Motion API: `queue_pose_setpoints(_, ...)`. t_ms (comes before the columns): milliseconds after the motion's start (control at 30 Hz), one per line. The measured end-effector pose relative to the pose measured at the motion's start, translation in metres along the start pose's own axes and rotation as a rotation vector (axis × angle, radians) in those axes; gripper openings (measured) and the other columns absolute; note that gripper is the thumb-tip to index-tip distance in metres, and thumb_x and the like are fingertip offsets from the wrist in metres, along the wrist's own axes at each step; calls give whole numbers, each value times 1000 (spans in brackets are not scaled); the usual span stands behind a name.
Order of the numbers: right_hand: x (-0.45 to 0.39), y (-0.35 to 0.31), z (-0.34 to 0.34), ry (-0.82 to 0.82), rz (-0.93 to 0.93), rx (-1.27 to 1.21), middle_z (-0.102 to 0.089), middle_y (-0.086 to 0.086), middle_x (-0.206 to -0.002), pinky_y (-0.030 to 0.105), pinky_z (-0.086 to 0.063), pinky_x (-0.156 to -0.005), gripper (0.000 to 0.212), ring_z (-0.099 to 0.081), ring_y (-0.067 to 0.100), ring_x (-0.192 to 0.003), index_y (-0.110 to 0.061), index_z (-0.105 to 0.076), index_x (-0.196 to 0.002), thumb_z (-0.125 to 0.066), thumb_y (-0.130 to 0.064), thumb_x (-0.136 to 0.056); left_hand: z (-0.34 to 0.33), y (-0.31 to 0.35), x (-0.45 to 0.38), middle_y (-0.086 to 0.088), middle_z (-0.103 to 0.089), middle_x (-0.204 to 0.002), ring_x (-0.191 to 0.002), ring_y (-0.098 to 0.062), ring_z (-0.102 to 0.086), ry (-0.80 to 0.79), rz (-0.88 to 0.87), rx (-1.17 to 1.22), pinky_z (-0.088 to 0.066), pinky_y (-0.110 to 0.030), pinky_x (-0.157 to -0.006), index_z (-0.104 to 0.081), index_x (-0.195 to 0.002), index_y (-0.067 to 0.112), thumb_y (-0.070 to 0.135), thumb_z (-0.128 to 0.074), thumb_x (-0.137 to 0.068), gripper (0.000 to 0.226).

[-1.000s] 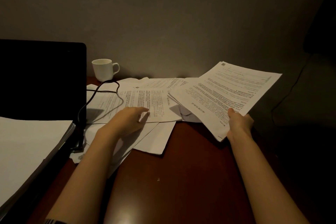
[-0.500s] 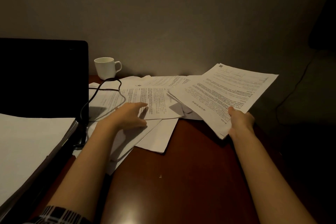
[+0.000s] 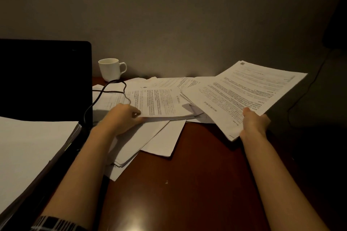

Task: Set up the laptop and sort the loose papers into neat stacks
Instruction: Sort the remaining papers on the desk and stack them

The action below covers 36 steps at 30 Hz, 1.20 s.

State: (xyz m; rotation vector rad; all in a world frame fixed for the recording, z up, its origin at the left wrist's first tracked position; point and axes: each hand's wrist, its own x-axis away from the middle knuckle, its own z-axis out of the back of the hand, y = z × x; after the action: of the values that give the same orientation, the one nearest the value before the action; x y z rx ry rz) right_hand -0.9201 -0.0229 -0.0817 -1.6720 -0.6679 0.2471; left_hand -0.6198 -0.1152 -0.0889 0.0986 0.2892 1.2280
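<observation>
While I watch the head view, entries read as follows. Left hand (image 3: 123,118): fingers curled under the near edge of a printed sheet (image 3: 161,103), pinching it atop the loose papers (image 3: 148,137) mid-table. Right hand (image 3: 254,124): gripping a sheaf (image 3: 244,92) by its near corner, raised right of the pile. Laptop (image 3: 45,78): open, far left, a stack (image 3: 28,154) near it. Mug (image 3: 109,69): far, by the wall.

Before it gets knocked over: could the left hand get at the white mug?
Probably not freely: the left hand grips a printed sheet, and a black cable loops before the mug.
</observation>
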Motion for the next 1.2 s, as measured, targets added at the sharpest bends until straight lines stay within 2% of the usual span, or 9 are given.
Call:
queue_pose_setpoints(167,1,0,2,32,-43,-16,-61,9,-117,35,-54,-79,28,-61,21,-94,-9,-54,-123,-54,-7,-95,9,19,-2,6,-60,-102,-87,-9,-53,-181,-189,-120,-44,-21,-77,-61,-119,22,35,-59,-91,32)
queue_pose_setpoints(333,2,3,-2,15,-54,15,-61,10,-117,30,-52,-73,29,-61,20,-92,-9,-55,-123,-54,-5,-94,11,33,-4,-4,-61,-124,-100,-15,-61,-160,-354,-296,-51,-29,-89,-41,-142,21,19,-59,-90,54)
queue_pose_setpoints(467,3,4,-3,25,-43,26,-62,9,-118,36,-55,-79,30,-64,24,-100,-9,-56,-124,-54,-5,-94,1,11,-6,-5,-62,-125,-108,-22,-61,11,-208,-210,-50,-35,-91,-40,-142,24,20,-50,-96,47)
queue_pose_setpoints(600,2,-1,-1,73,-28,-9,-61,10,-118,38,-56,-83,27,-63,24,-102,-7,-53,-123,-53,-6,-95,-5,-3,4,-17,-66,-99,-87,-28,-61,269,-77,55,-46,-32,-71,-64,-105,4,17,-52,-96,20)
queue_pose_setpoints(733,2,-2,2,116,36,-80,-58,5,-111,28,-52,-77,29,-59,16,-92,-11,-51,-125,-49,-7,-97,-1,1,14,-17,-65,-105,-93,-30,-62,326,3,154,-51,-32,-74,-61,-107,4,18,-51,-97,21)
queue_pose_setpoints(833,1,-3,3,145,71,-125,-56,2,-109,25,-50,-74,31,-57,13,-90,-13,-49,-129,-48,-7,-98,8,15,21,-11,-65,-107,-93,-25,-63,224,-101,-47,-48,-29,-77,-55,-120,11,24,-50,-97,26)
queue_pose_setpoints(967,3,-2,2,146,29,-116,-57,4,-112,25,-50,-74,31,-59,17,-94,-12,-49,-128,-48,-7,-98,18,44,28,-2,-57,-124,-110,-20,-57,-31,-252,-329,-43,-30,-93,-30,-142,27,27,-55,-93,54)
queue_pose_setpoints(1067,4,1,1,152,2,-74,-59,9,-120,27,-51,-75,30,-62,23,-104,-10,-51,-127,-49,-6,-97,10,55,28,-1,-63,-121,-102,-18,-61,43,-325,-413,-50,-31,-89,-16,-149,32,39,-53,-93,67)
queue_pose_setpoints(1200,3,5,1,144,-23,-36,-60,12,-121,31,-54,-76,28,-63,26,-104,-8,-52,-125,-50,-7,-97,3,70,30,-2,-65,-107,-87,-17,-62,54,-257,-503,-48,-27,-74,-29,-145,28,69,-39,-88,70)
